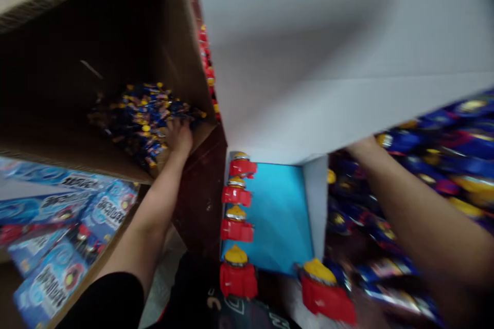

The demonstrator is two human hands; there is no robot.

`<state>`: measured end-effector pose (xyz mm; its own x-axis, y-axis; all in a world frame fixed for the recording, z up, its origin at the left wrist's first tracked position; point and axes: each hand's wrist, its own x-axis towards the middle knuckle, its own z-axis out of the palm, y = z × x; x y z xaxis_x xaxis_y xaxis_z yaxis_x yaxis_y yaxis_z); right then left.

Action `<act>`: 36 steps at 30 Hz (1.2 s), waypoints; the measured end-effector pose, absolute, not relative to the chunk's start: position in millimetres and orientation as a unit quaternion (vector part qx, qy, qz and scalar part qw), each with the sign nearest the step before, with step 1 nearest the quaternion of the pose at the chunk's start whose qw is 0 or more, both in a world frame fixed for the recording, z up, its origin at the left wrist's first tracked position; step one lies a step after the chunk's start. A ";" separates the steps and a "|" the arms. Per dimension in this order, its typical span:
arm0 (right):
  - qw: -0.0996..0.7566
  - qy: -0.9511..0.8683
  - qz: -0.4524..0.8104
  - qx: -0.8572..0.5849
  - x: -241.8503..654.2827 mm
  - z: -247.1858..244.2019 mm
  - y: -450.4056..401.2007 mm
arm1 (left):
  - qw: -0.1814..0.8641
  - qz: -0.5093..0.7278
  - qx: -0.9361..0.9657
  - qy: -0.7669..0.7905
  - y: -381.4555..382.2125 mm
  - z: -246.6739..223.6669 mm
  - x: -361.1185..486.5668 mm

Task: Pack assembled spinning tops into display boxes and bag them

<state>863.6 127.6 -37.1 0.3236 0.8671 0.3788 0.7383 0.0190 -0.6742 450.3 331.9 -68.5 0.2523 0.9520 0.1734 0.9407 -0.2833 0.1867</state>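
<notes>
My left hand (179, 136) reaches into a deep cardboard box (193, 61) and rests on a heap of small blue-and-yellow wrapped pieces (148, 108). Its fingers look apart, with the tips among the pieces. My right forearm (389, 185) passes behind a white cardboard panel (347, 97), which hides the right hand and whatever it touches. Between my arms lies a small open box with a blue floor (280, 216). Several red toy-like pieces with yellow tops (237, 229) line its left edge, and another red piece (326, 290) is at its lower right corner.
Shiny dark blue packets (463, 139) are piled on the right, around my right arm. Light blue printed packages (57, 277) fill a carton at lower left. A dark red surface (203, 185) shows between the boxes. Parts of the picture are blurred.
</notes>
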 end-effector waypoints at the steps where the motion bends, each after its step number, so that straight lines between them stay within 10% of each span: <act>1: 0.429 -0.537 0.080 -0.722 867.8 -32.0 94.9 | 0.034 0.142 0.793 0.592 329.0 -66.7 445.9; 7: 0.557 -0.317 0.243 -0.728 823.4 6.6 -68.8 | 0.182 0.335 0.796 0.470 334.1 -79.1 419.1; 12: 0.645 -0.137 0.308 -0.686 768.4 16.3 -120.7 | 0.169 0.211 0.807 0.526 325.6 -68.1 422.6; 23: 0.523 -0.280 0.322 -0.738 680.5 51.0 -173.9 | 0.158 0.141 0.808 0.550 301.6 -25.2 449.4; 28: 0.548 -0.475 0.140 -0.674 666.2 77.6 -176.1 | 0.529 0.347 0.713 0.302 189.5 7.5 431.8; 36: 0.495 -0.647 0.132 -0.566 649.3 67.2 -97.8 | 0.838 0.120 0.513 0.142 52.9 34.6 434.5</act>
